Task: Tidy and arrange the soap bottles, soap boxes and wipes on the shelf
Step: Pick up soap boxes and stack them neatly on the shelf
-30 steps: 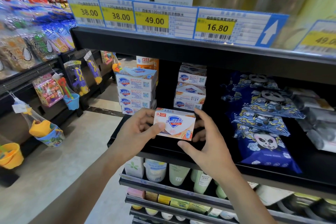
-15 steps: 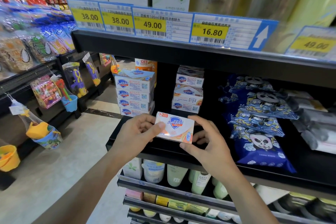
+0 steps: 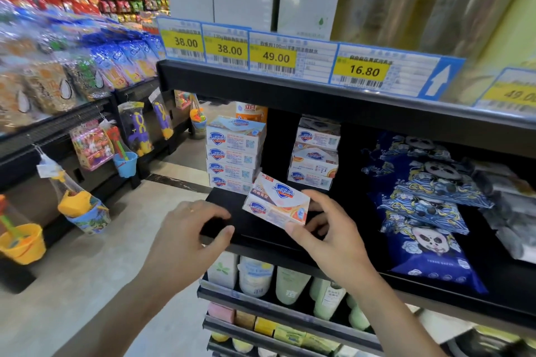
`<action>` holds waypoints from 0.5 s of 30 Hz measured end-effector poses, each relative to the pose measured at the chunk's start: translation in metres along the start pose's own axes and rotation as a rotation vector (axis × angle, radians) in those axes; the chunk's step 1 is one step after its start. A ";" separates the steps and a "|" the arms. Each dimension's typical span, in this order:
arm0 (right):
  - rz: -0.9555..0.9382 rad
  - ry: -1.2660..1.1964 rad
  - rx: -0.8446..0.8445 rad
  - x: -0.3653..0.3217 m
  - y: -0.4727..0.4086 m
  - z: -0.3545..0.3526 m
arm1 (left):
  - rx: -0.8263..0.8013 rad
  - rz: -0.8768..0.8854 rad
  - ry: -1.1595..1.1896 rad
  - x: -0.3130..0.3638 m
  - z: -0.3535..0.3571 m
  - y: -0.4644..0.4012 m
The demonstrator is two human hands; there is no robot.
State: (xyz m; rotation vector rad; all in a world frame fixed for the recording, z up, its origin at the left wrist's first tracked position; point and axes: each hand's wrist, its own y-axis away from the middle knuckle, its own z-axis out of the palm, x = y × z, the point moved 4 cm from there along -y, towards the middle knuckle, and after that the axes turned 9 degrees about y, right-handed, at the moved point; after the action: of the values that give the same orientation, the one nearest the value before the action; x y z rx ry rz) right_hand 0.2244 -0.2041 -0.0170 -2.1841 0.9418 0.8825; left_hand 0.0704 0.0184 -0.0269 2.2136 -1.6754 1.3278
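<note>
My right hand [image 3: 330, 235] grips a white and orange Safeguard soap box [image 3: 277, 203], tilted, just above the black shelf [image 3: 226, 200] near its front left corner. My left hand [image 3: 188, 238] hovers beside the box with curved fingers and holds nothing. Behind stand two stacks of soap boxes: a taller left stack [image 3: 233, 153] and a shorter right stack [image 3: 316, 153]. Blue panda wipes packs [image 3: 423, 211] lie in an overlapping row to the right. Soap bottles [image 3: 290, 284] stand on the shelf below.
The upper shelf edge carries price tags [image 3: 275, 55] close above the working space. Grey packs [image 3: 510, 206] lie at the far right. An orange bottle [image 3: 252, 111] stands behind the left stack. Toy buckets [image 3: 124, 162] hang on the rack across the aisle to the left.
My left hand has let go of the soap box and drawn back to the left. The right hand alone now holds the box, which has tilted and turned.
</note>
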 end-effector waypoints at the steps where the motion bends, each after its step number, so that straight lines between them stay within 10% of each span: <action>1: -0.013 0.039 -0.009 -0.004 -0.003 0.006 | 0.019 0.005 -0.025 -0.004 -0.005 0.004; 15: 0.011 0.360 0.017 -0.034 -0.041 0.071 | 0.069 0.008 -0.045 -0.017 -0.006 0.024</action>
State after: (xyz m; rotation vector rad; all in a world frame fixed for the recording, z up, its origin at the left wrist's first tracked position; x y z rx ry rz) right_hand 0.2150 -0.1166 -0.0238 -2.3700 1.1231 0.4895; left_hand 0.0464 0.0247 -0.0449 2.2934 -1.6791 1.3677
